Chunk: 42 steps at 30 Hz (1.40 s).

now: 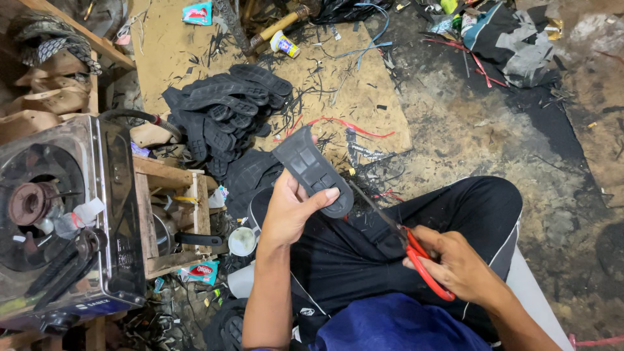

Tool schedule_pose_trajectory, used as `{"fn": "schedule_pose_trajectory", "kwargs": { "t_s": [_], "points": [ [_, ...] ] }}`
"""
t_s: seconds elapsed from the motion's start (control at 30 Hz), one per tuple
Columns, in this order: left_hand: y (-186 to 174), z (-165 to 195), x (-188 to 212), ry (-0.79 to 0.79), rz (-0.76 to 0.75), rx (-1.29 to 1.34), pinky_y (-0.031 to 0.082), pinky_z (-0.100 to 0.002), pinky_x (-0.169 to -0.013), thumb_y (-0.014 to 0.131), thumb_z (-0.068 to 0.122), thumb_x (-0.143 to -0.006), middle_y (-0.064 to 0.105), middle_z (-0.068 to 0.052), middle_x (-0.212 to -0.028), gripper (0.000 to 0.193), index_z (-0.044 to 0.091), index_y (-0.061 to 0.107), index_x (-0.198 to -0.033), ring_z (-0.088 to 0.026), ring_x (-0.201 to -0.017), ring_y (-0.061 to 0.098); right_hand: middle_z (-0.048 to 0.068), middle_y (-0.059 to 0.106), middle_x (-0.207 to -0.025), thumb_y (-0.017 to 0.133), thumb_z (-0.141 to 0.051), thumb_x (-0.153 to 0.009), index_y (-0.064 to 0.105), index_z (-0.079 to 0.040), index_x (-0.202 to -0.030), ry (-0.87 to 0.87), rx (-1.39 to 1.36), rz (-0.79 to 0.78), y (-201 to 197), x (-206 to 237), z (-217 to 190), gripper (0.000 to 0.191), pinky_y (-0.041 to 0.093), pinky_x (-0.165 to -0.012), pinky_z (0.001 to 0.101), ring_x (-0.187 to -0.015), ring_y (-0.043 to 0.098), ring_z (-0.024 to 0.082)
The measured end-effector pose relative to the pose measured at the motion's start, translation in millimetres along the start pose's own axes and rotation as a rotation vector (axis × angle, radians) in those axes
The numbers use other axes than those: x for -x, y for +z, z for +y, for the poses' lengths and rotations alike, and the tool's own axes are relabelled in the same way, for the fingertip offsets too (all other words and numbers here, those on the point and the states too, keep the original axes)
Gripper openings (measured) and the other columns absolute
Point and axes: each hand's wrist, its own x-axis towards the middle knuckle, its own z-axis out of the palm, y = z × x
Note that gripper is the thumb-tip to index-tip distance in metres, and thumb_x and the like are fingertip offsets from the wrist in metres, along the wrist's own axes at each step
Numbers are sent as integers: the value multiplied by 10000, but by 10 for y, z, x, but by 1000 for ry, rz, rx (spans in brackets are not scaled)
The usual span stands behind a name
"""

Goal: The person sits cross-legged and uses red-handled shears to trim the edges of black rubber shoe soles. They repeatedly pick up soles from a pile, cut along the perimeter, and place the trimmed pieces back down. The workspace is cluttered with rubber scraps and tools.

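- Two hands in use: a black sole (313, 170) is clamped in the left hand (290, 209), above the lap.
- Red scissors (416, 257) are gripped by the right hand (459, 265), blades touching the sole's edge.
- Sole pile (224, 107) lies on cardboard (364, 91) beyond.

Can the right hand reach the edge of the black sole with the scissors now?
Probably yes. The right hand holds the red-handled scissors, whose blades point toward the black sole in the left hand; nothing lies between them.
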Motion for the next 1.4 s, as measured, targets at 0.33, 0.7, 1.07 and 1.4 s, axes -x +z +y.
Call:
{"fn": "schedule_pose_trajectory", "kwargs": {
  "t_s": [0.33, 0.7, 1.07, 1.4],
  "points": [
    [179, 8, 110, 100, 58, -80, 525, -307, -990, 768, -95, -832, 590, -19, -1181, 915, 33, 316, -1617, -110, -1074, 612, 123, 692, -752, 829, -327, -638, 675, -46, -1071, -217, 464, 345, -18, 2, -160, 539, 508, -614, 425, -674, 664, 331],
    [295, -56, 228, 34, 64, -198, 564, -283, -884, 778, -57, -848, 657, -36, -1128, 473, 15, 532, -1246, -106, -1022, 659, 101, 644, -622, 849, -510, -637, 702, -78, -927, -258, 689, 420, -18, -83, -359, 540, 470, -550, 421, -568, 624, 319],
    [124, -89, 86, 31, 237, 191, 507, -275, -1055, 684, -4, -923, 693, -61, -1316, 526, -109, 544, -1419, -148, -1199, 632, 124, 650, -624, 837, -337, -643, 698, -109, -1144, -157, 493, 294, -100, -52, -192, 568, 497, -558, 433, -603, 663, 325],
    [157, -139, 174, 126, 213, -40, 579, -325, -923, 754, -94, -879, 694, -111, -1144, 526, -21, 513, -1341, -169, -1024, 698, 93, 694, -731, 853, -483, -633, 698, -132, -1100, -170, 679, 287, -135, -55, -223, 604, 497, -631, 425, -660, 660, 321]
  ]
}}
